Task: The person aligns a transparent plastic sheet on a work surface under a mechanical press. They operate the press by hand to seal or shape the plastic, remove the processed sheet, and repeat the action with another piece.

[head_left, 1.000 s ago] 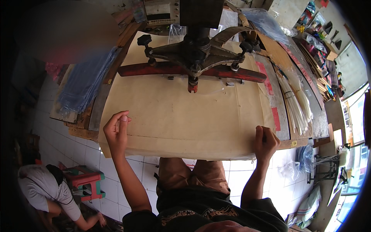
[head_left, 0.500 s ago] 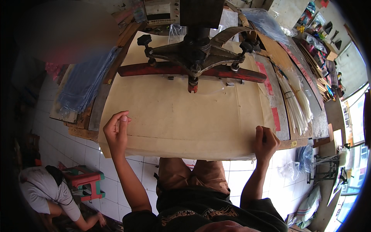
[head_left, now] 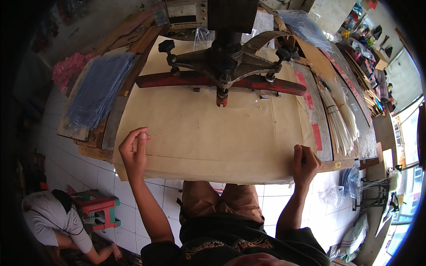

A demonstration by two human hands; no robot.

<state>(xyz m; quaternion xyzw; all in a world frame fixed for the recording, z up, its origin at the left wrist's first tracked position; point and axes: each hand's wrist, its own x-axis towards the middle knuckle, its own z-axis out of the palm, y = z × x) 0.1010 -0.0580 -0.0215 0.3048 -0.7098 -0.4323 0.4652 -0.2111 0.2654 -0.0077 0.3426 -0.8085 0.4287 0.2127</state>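
Note:
My left hand point(head_left: 134, 148) hovers at or rests on the left front part of a tan sheet point(head_left: 199, 133), its fingers curled in and the thumb against them. Over the sheet's right front corner, my right hand point(head_left: 306, 165) is closed in a loose fist. Whether either hand grips something thin or clear, I cannot make out. Beyond both hands, a press head with dark metal arms point(head_left: 202, 62) and black knobs carries a long red bar point(head_left: 177, 80) above the sheet. A small red-tipped fitting point(head_left: 221, 98) hangs at its middle. Small dark pieces lie beneath the bar.
Clear bluish plastic sheets point(head_left: 98, 86) are stacked on the left, near a pink bundle point(head_left: 69, 71). Bundled white strips point(head_left: 335, 117) lie on the right. At lower left, a person point(head_left: 57, 219) bends beside a red and green stool point(head_left: 98, 208).
A blurred shape at the upper left is gone, uncovering the pink bundle and more of the bluish sheets. My hands and the press look the same.

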